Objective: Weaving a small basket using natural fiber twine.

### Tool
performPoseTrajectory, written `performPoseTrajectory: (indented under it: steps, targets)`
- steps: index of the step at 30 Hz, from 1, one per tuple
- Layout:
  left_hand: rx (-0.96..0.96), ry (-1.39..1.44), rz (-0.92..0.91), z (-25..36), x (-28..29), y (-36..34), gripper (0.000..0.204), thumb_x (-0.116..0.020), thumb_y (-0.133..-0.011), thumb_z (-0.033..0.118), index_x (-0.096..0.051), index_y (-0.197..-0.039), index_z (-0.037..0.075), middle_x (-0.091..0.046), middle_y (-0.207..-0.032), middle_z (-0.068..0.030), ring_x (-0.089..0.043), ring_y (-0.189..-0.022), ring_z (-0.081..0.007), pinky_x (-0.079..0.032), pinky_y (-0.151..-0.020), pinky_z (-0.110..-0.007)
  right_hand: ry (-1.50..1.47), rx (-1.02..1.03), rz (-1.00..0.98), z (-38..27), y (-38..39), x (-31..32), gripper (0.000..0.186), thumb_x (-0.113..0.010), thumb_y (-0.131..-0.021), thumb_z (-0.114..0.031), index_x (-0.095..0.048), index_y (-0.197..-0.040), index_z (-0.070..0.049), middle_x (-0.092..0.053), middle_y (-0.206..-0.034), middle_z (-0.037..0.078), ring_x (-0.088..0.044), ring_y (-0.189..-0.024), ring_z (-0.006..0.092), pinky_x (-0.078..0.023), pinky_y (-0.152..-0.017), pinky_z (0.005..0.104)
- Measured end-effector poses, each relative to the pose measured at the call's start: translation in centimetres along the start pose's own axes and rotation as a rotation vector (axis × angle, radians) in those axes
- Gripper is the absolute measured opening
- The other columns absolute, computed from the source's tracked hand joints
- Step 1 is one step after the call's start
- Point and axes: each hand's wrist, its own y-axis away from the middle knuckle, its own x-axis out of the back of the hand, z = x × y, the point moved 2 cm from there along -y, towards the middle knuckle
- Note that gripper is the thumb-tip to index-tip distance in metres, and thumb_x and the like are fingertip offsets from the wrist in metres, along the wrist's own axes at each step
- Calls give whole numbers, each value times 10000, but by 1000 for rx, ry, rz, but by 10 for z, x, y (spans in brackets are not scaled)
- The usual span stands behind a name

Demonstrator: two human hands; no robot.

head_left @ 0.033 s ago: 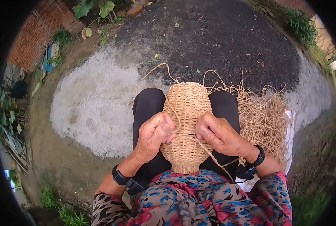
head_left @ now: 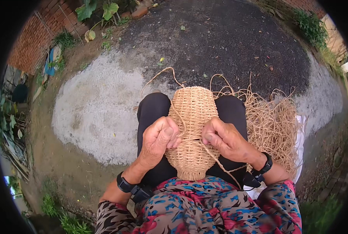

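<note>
A woven straw basket (head_left: pixel 194 107) with a vase-like shape lies across my lap between my knees. Its narrow rimmed end points toward my body. My left hand (head_left: pixel 160 137), closed, presses at the basket's left side, and a loop of twisted straw cord (head_left: pixel 183 121) curves down to it. On the right side my right hand (head_left: pixel 223 137) is closed too, thumb against the fingers. A thin strand stretches over the weave between both fists, beside a small dark gap. Another cord length (head_left: pixel 213 155) runs from the right fist down to the right. The fingertips themselves are mostly hidden.
A big tangled heap of straw cord (head_left: pixel 273 128) lies right of my leg on a white cloth (head_left: pixel 300 146). One cord end (head_left: pixel 158 74) arcs beyond my left knee. Dark and pale paving (head_left: pixel 100 113) spreads ahead; a brick wall (head_left: pixel 33 45) stands far left.
</note>
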Motion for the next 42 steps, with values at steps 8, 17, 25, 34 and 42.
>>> performPoseTrajectory:
  steps: [8, 17, 25, 34, 42]
  targets:
    - [-202, -1133, 506, 21, 22, 45, 198, -738, -835, 68, -645, -1003, 21, -590, -950, -90, -579, -836, -187, -483, -780, -314, -80, 71, 116, 9, 6, -5, 147, -470, -1000, -77, -408, -873, -38, -568, -790, 77, -624, -770, 185, -497, -684, 328]
    - [-278, -1074, 207, 1, -17, 17, 249, -779, -750, 77, -729, -994, 86, -602, -829, -33, -563, -797, -206, -431, -749, -332, -90, 97, 147, 12, 7, -7, 160, -481, -1002, -100, -413, -872, -36, -570, -794, 74, -628, -786, 186, -500, -707, 333]
    - [-511, -1199, -15, 14, -24, -4, 197, -776, -730, 11, -705, -906, 61, -664, -843, -51, -583, -739, -230, -453, -646, -326, -90, 90, 150, 13, 7, -8, 139, -480, -990, -83, -417, -876, -33, -588, -789, 82, -627, -768, 202, -494, -699, 346]
    - [-189, -914, -116, 13, -23, -19, 96, -728, -826, 50, -679, -906, 31, -684, -812, -96, -651, -744, -222, -503, -669, -332, -182, 66, 215, 25, 11, -11, 134, -479, -995, -111, -447, -904, -17, -620, -808, 70, -597, -735, 158, -482, -674, 337]
    - [6, -524, 98, 2, -21, -9, 84, -637, -926, 75, -658, -949, -3, -718, -854, -82, -687, -835, -144, -535, -731, -277, 356, 342, 441, 13, 9, -10, 66, -579, -887, -47, -526, -893, -7, -571, -819, 102, -590, -669, 236, -475, -595, 351]
